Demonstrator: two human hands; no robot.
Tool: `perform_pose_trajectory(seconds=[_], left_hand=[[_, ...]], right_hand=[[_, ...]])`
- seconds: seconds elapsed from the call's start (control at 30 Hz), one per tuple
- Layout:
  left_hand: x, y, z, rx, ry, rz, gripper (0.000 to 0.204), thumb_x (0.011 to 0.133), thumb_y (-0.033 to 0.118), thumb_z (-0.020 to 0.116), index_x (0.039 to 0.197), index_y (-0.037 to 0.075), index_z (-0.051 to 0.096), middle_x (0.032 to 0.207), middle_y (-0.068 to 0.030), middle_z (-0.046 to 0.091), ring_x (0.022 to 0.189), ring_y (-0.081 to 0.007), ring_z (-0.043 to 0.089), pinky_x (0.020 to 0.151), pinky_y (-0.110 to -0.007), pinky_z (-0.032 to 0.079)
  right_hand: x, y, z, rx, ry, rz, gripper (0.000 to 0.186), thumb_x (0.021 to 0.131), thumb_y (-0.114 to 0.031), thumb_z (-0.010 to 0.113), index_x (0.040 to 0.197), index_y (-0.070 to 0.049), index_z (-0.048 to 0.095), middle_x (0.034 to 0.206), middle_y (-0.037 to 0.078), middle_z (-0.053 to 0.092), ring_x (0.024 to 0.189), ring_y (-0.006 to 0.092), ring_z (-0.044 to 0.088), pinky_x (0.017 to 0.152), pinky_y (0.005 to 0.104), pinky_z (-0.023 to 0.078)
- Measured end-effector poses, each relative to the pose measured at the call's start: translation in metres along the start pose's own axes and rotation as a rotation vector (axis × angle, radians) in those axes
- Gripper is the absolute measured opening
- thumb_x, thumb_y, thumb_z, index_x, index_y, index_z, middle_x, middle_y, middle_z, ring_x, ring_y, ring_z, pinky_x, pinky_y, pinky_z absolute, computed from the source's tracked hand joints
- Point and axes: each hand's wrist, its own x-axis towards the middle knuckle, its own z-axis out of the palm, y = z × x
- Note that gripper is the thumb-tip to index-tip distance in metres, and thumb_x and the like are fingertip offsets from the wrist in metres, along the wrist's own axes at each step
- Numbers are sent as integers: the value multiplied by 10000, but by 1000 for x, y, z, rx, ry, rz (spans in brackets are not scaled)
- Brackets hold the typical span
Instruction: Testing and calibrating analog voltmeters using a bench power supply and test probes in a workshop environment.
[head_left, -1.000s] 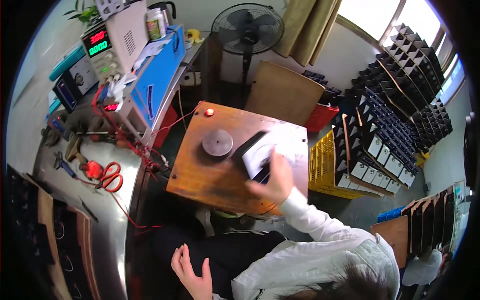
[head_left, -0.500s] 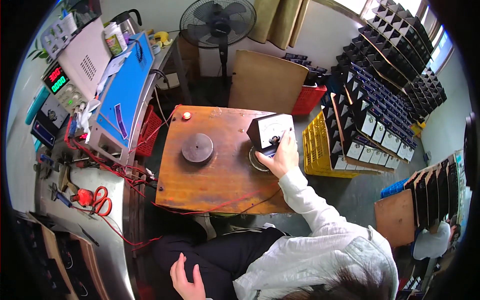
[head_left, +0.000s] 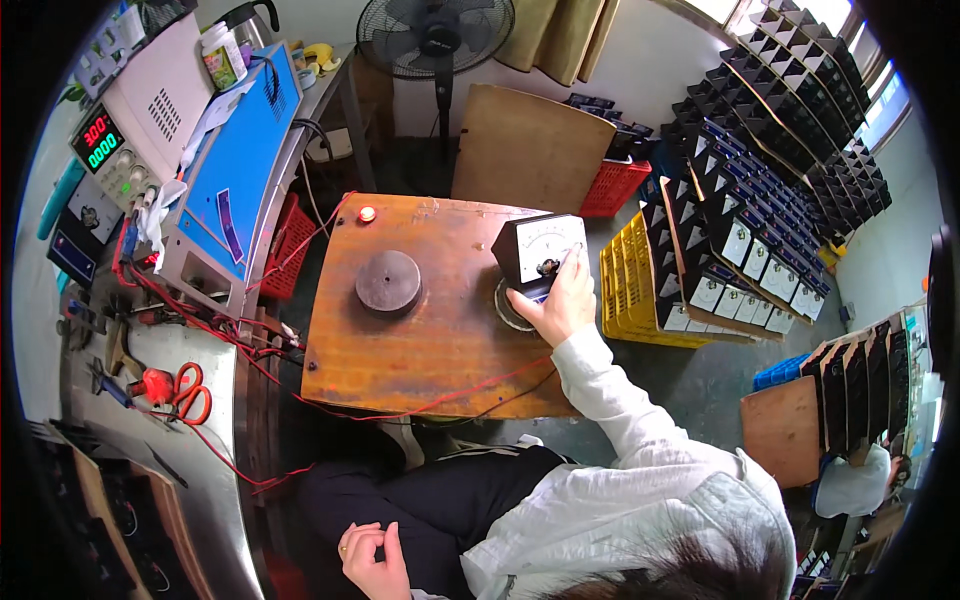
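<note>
An analog meter [head_left: 546,250] with a white dial face and a black wedge-shaped case sits at the right of the wooden table [head_left: 450,350]. My right hand [head_left: 566,302] grips it, thumb at its lower front and fingers along its right side. Under the meter shows part of a round, pale-rimmed base [head_left: 508,310], mostly hidden. My left hand [head_left: 374,560] rests by my lap with its fingers curled in, apparently holding nothing. A dark round disc [head_left: 388,281] with a small centre hole lies on the left half of the table.
A red lamp [head_left: 367,214] glows at the table's far left corner. Red wires [head_left: 440,405] run along its near edge. A power supply [head_left: 125,165] and a blue instrument case [head_left: 225,190] stand left. At right, a yellow crate [head_left: 630,280] adjoins stacked meters [head_left: 735,265].
My left hand's fingers have curled in from a looser, spread pose. My right hand keeps its grip on the meter. The whole view has shifted slightly.
</note>
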Motion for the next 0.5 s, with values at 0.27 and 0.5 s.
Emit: perform_pose_trajectory(seconds=[0.27,0.5], left_hand=[[-9,-7,7,0,-53,-5,217,971,94,594,822,-16,706,858,-143,708,869,-327,674,887,-412,525],[-2,2,10,-36,-19,-183,215,1007,105,538,1014,-5,723,1027,-173,695,972,-329,666,893,-385,525]], right_hand=[[11,0,-18,65,-205,37,1211,676,-545,837,1462,161,247,1415,368,401,1250,491,488,1044,475,440],[9,1,-3,36,-158,-19,1137,678,-527,845,1424,153,321,1354,348,464,1253,486,473,1078,484,400]])
